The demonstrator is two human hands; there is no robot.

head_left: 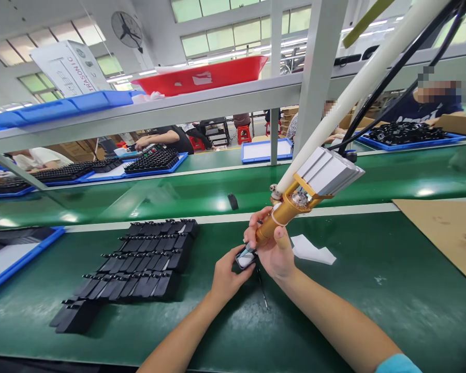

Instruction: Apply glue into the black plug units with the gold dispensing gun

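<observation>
My right hand (274, 248) is wrapped around the gold barrel of a hanging tool (291, 207), which has a grey metal block on top and a white hose and black cables running up to the right. The tool's tip presses onto a small black-and-white part (245, 257). My left hand (227, 277) pinches that part from below and holds it just above the green table (373, 290). Both hands are closed.
Rows of black plastic parts (140, 267) lie to the left. A blue tray (19, 254) sits at the far left, white paper (312, 250) beside my right hand, brown cardboard (446, 233) at right. A green conveyor (217, 191) and other workers lie beyond.
</observation>
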